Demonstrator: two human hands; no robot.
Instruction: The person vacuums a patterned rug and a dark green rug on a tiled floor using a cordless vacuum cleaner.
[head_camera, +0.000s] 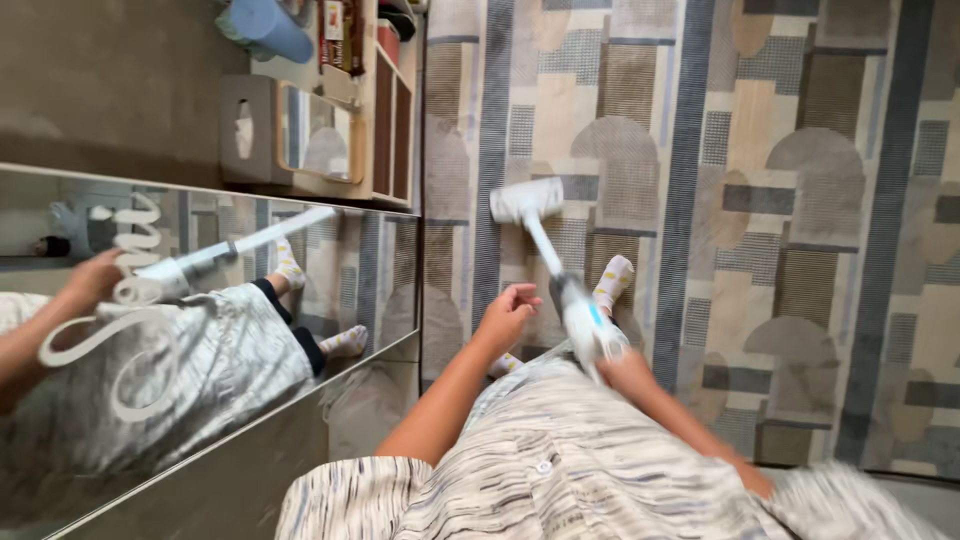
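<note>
Head view: a white stick vacuum (560, 270) is held by the right hand (622, 368), which is closed round the handle at the near end; the fingers are blurred and partly hidden by the vacuum body. The vacuum head (527, 199) is laid on the patterned rug (780, 200), farther off and slightly left of the hands. The left hand (507, 315) is held free just left of the tube, fingers loosely curled, touching nothing. A socked foot (612, 282) is seen on the rug just right of the tube. A striped shirt (560, 470) fills the near edge. At the left, a mirror (200, 330) is set against the wall, and the person and vacuum are reflected in it. A wooden shelf (385, 120) is seen at far left.
</note>
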